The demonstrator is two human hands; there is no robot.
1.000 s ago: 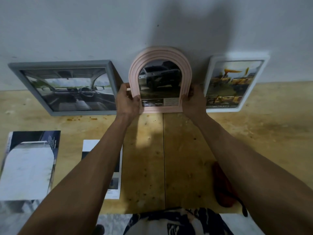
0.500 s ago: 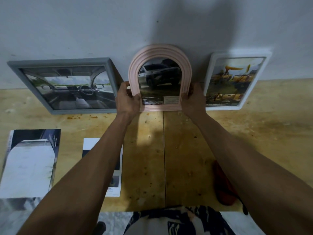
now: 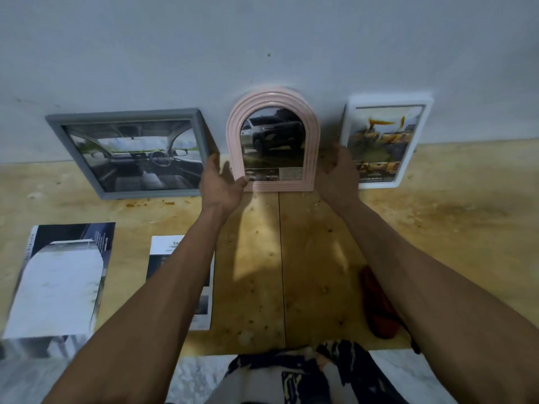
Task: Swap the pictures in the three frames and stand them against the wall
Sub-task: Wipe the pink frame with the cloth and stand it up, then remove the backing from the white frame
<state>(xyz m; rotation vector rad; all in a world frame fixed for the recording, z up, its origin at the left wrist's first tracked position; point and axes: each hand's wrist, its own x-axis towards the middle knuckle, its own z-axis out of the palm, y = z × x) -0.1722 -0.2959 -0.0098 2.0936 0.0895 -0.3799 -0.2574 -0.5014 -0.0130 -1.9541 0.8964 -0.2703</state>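
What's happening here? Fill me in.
A person is standing picture frames against the wall on a wooden table. The pink arched frame, showing a car photo, leans there between a grey frame and a white frame. The left hand and right hand flank the pink frame with fingers loosened. Two loose prints lie flat on the table.
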